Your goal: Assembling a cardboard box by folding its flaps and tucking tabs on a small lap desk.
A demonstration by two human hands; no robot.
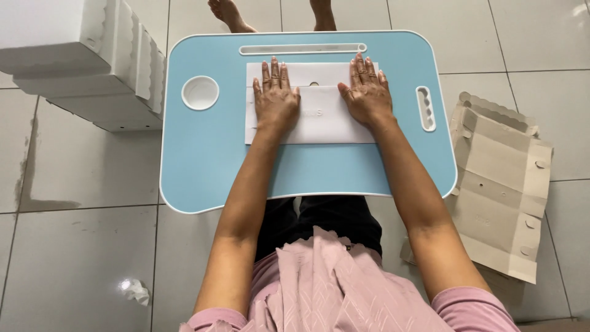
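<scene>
A flat white cardboard sheet [319, 117], partly folded, lies on a light blue lap table [209, 160] with a white rim. My left hand [275, 93] presses flat on the sheet's left half, fingers spread and pointing away from me. My right hand [367, 92] presses flat on its right half in the same way. Both hands wear rings and grasp nothing. The sheet's middle shows between the two hands.
The table has a round white cup recess [200, 93], a long slot [302, 48] at the far edge and a handle slot [425, 109] at right. Folded white boxes [86, 61] are stacked at left. Flat brownish box blanks [501, 178] lie on the tiled floor at right.
</scene>
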